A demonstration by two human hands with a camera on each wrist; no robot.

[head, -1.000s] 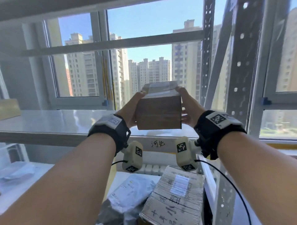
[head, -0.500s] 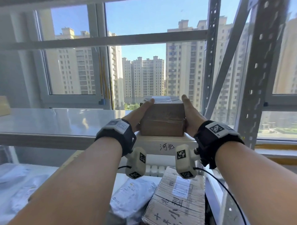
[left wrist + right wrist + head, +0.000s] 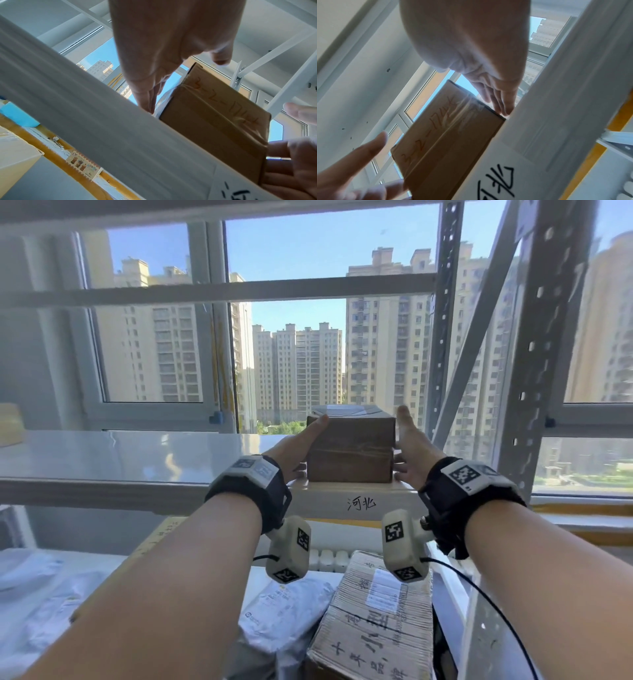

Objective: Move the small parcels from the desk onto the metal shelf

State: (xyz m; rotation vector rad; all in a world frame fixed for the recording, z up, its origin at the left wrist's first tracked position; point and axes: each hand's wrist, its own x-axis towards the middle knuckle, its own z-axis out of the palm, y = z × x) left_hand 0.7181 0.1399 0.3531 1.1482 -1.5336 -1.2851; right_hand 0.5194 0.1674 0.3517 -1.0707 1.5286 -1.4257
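A small brown cardboard parcel sealed with clear tape stands upright on the white metal shelf, just behind its front lip. My left hand lies along the parcel's left side with straight fingers, its thumb resting on the upper front corner. My right hand is beside the right face, fingers straight and thumb lifted clear. The left wrist view shows the parcel with orange writing, next to my left hand. In the right wrist view, my right hand's fingertips reach past the parcel.
Perforated grey shelf uprights and a diagonal brace stand right of the parcel. The shelf board runs bare to the left, with a yellowish object at its far end. Below lie a labelled taped carton, a grey mailer bag and white bags.
The parcel came down from mid-air onto the shelf and slid back a little. Both hands loosened from gripping it, and the right thumb lifted off.
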